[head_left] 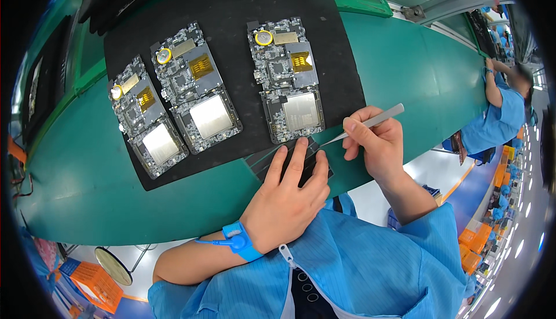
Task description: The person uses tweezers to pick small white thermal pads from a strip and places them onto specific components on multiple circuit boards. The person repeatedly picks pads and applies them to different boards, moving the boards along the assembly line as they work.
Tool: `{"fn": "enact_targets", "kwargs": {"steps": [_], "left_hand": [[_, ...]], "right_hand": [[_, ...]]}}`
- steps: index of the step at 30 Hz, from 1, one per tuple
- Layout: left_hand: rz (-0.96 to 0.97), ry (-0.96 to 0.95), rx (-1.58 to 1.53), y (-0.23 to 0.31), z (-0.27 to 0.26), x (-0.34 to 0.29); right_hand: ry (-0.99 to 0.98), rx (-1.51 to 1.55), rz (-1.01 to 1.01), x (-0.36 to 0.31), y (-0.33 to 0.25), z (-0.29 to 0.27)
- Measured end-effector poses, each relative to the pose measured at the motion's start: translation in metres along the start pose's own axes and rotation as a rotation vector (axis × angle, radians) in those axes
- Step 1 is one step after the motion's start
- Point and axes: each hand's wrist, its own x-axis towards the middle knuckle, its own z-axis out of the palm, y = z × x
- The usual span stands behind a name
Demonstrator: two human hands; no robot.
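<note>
In my right hand (375,142) is a pair of metal tweezers (376,119), its tips angled down to the left. My left hand (292,194) lies palm down with fingers spread over a dark sheet with strips (260,165), its fingertips pressing on it. The tweezer tips reach the sheet's edge beside those fingertips; whether they pinch anything is too small to tell. Just beyond my left fingers lies a circuit board (281,81) with a coin cell, amber tape and a silver shield. Two similar boards, the middle one (194,87) and the leftmost one (145,116), lie further left.
All three boards rest on a black mat (231,35) over a green tabletop (405,58). A blue wrist strap (240,242) with a cord circles my left wrist. A co-worker (498,110) in blue sits at the far right. An orange crate (95,284) and a round stool (113,266) stand below left.
</note>
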Motion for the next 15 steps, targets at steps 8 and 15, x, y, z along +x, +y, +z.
{"fn": "enact_targets", "kwargs": {"steps": [8,15], "left_hand": [[0.006,0.007,-0.005,0.0,0.002,-0.002],[-0.037,0.067,-0.284,-0.004,-0.009,-0.008]], "right_hand": [[0.0,0.065,0.061,0.002,-0.003,-0.001],[-0.056,0.352,-0.06,-0.009,-0.003,0.002]]}}
